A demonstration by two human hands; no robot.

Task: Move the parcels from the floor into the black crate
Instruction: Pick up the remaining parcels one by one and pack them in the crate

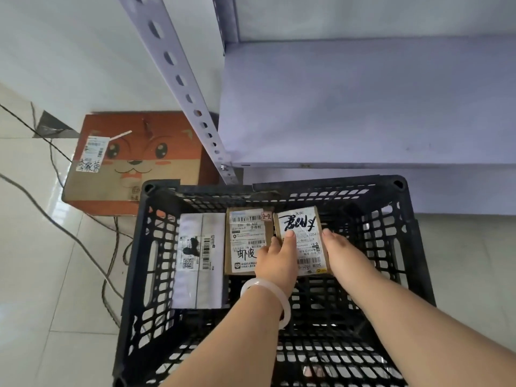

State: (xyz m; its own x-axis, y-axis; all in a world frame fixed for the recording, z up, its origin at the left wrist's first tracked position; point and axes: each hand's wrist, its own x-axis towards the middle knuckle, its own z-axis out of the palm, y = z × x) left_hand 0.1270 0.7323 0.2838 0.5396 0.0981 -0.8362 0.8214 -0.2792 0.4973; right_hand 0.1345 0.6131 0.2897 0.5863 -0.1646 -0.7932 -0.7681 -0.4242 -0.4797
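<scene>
far left, on the floor (pixel 33 247): an orange carton with a cartoon face (pixel 134 163) sits beside the shelf post (pixel 178 76), outside the crate. likely one parcel left to move, though i cannot tell if it counts.

inside the black crate (pixel 134 261), left to right: a white mailer bag (pixel 199 261) lies flat; just beside it a small brown box (pixel 245 236); touching that, a second small box (pixel 305 238) with scrawled ink.

left hand (pixel 276 258): fingers curled over the second box's left edge, thumb on its label. right hand (pixel 340 252): closed against its right edge. both grip it, low in the crate, seemingly being set down.

judgement: three parcels in, the third not yet released; mostly done.
</scene>
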